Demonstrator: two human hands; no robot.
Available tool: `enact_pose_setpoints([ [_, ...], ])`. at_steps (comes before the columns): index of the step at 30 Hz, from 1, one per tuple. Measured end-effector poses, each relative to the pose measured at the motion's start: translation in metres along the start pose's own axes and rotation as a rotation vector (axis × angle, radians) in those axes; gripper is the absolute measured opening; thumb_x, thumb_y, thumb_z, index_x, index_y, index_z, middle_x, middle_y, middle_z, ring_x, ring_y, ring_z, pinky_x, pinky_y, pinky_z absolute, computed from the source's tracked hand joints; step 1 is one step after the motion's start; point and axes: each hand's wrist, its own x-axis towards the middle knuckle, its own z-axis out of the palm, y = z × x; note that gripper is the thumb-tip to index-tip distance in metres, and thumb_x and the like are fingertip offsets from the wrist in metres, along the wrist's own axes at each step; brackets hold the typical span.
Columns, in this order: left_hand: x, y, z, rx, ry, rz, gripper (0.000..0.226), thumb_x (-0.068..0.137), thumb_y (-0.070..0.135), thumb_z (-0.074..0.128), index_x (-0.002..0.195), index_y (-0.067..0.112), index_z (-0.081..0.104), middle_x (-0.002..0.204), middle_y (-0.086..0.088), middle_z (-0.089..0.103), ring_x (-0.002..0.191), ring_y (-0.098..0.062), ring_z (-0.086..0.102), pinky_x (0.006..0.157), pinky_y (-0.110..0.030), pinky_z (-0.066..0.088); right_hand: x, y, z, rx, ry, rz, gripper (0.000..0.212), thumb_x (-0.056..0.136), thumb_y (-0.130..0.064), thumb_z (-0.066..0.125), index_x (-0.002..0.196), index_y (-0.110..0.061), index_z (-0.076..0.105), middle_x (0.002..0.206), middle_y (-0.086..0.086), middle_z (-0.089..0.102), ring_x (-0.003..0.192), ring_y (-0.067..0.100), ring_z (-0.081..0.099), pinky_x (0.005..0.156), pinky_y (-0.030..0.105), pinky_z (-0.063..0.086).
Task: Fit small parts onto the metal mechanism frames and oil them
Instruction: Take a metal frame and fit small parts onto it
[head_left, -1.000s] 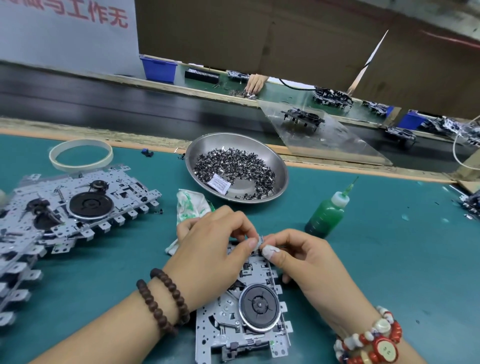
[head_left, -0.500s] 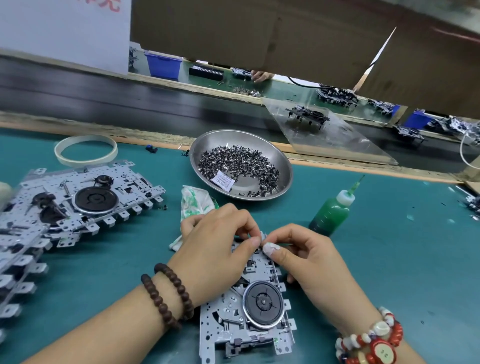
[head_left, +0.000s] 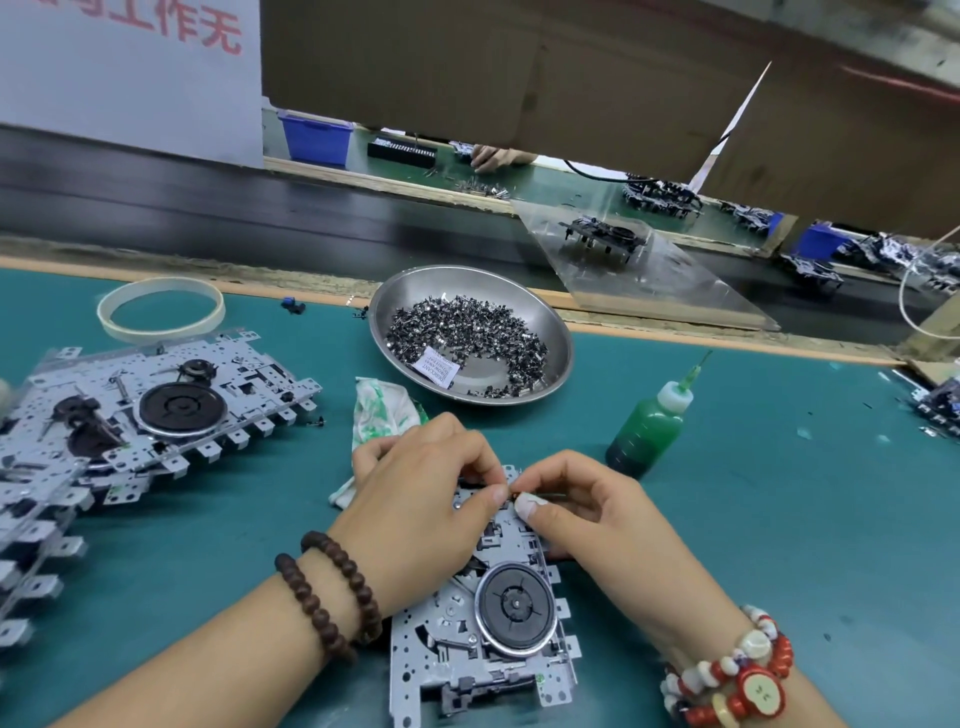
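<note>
1. Frame (head_left: 483, 639) lies flat on the green bench (head_left: 727, 519), nearest the viewer, between both forearms; its black round wheel (head_left: 514, 605) faces up.
2. Left hand (head_left: 415, 509) rests over the frame's far left part, fingers curled, thumb and forefinger tip pinched at the far edge. Brown bead bracelet (head_left: 332, 597) on that wrist.
3. Right hand (head_left: 587, 509) meets it tip to tip, fingers curled, thumb pressed against forefinger. A small part sits at the pinch between the two hands; too small to tell which hand has it. Red and white bracelet (head_left: 737, 675) on the right wrist.
4. White and green cloth (head_left: 379, 405) just beyond the left hand, partly hidden by it.
5. Green oil bottle (head_left: 649, 431) stands upright just beyond the right hand, nozzle up, not touched.
6. Stack of frames (head_left: 130, 415) to the left, well apart from the hands.
7. Steel bowl (head_left: 470, 332) farther back, centre, holding small dark metal parts (head_left: 467, 322) and a white label.
8. Tape ring (head_left: 161, 309) at far left near the bench edge.
9. Black conveyor belt (head_left: 208, 208) beyond the bench.
</note>
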Motion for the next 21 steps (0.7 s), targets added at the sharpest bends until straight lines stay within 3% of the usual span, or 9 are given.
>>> enact_pose_setpoints([
  [9, -0.002, 0.0, 0.0, 0.026, -0.011, -0.005, 0.016, 0.087, 0.037, 0.053, 0.072, 0.038, 0.046, 0.086, 0.018, 0.047, 0.092, 0.013, 0.039, 0.089, -0.019, 0.014, -0.002, -0.006, 0.005, 0.037, 0.015, 0.055, 0.011, 0.086, 0.0, 0.059, 0.084, -0.011, 0.059, 0.076, -0.007, 0.06, 0.067, 0.012, 0.048, 0.062, 0.016, 0.042],
  [21, -0.005, 0.006, -0.002, 0.029, 0.021, 0.063, 0.027, 0.086, 0.028, 0.057, 0.073, 0.048, 0.044, 0.084, 0.019, 0.048, 0.09, 0.008, 0.044, 0.085, -0.025, 0.018, 0.0, -0.006, 0.011, 0.037, 0.07, 0.106, 0.02, 0.084, 0.001, 0.057, 0.081, -0.019, 0.057, 0.078, -0.002, 0.058, 0.064, 0.006, 0.051, 0.061, 0.017, 0.044],
])
